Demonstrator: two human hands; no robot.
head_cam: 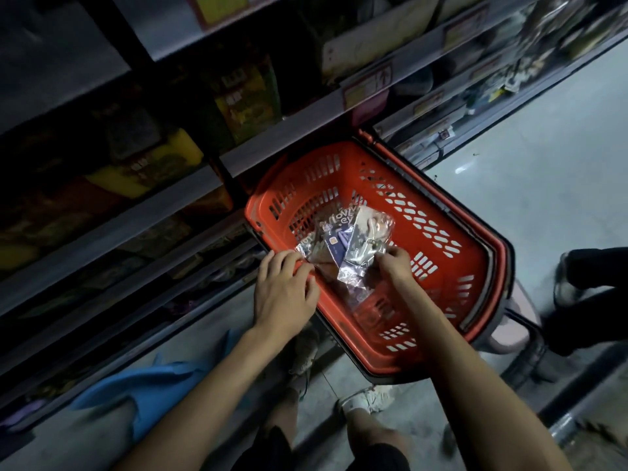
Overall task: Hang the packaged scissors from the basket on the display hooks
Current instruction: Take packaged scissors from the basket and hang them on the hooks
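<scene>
A red plastic basket [452, 253] stands on the floor beside the shelving. Inside it lie several shiny packaged scissors [346, 239] in clear wrappers with blue and white cards. My left hand [283, 290] rests on the basket's near-left rim, its fingertips touching the edge of a packet. My right hand [396, 263] reaches into the basket and pinches the top of one packet. No display hooks can be made out in this dim view.
Dark store shelves [163, 212] with boxed goods run along the left and top. A blue sheet [142, 396] lies on the floor at lower left. My legs and shoes [360, 401] are below the basket. Another person's feet [584, 277] stand at the right edge.
</scene>
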